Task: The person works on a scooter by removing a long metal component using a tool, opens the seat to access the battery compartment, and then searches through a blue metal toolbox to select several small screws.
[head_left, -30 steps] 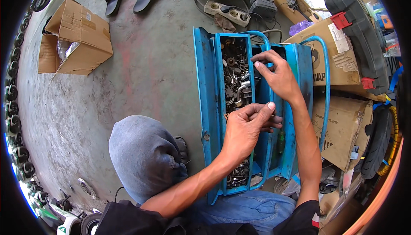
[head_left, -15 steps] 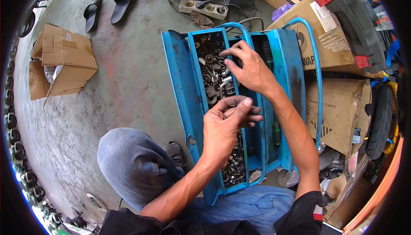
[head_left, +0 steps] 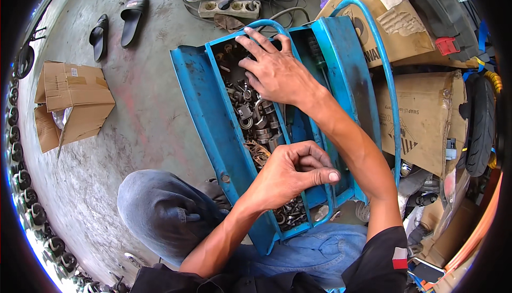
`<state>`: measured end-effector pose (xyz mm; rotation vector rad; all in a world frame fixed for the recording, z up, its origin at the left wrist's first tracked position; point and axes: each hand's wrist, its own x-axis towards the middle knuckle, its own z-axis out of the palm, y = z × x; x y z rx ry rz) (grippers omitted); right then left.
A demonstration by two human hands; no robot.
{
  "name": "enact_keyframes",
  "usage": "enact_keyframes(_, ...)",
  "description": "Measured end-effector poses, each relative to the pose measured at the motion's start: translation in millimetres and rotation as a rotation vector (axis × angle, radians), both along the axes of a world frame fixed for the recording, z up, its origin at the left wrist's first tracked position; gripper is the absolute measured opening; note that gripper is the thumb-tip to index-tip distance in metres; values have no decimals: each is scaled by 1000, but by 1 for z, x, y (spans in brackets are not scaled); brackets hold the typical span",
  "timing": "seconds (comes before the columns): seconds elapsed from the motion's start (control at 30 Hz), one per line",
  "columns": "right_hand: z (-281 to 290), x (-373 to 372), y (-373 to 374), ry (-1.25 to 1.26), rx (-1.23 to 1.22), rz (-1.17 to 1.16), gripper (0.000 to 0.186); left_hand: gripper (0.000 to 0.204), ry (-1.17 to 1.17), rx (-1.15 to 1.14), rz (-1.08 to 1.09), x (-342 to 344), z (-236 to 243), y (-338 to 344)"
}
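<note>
A blue metal toolbox stands unfolded in front of my knees. Its left tray is filled with loose metal hardware, among it bolts, nuts, rings and clamps. My right hand reaches over the far end of this tray, fingers spread and pointing down to the left, touching or just above the parts. Lower down, my left hand hovers palm inward above the near half of the tray. Its fingers are curled and the thumb lies against the forefinger; whatever the palm may hold is hidden.
Curved blue handles rise from the toolbox. Cardboard boxes crowd its right side, near a black tyre. Another open carton stands on the floor at left, with black slippers beyond it. A power strip lies behind the toolbox.
My right hand has spread its fingers and moved over the tray's far end. The left hand has turned and curled its fingers further. The whole view has shifted slightly.
</note>
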<state>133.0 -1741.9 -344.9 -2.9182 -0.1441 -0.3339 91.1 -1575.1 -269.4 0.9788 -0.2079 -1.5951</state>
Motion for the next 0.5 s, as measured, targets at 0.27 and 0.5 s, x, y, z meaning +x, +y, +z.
enact_keyframes(0.27,5,-2,2,59,7,103,23,22,-46,3,2,-3,-3,-4)
enact_keyframes(0.5,-3,2,-4,-77,134,48,17,20,-65,15,-21,-4,-7,-4)
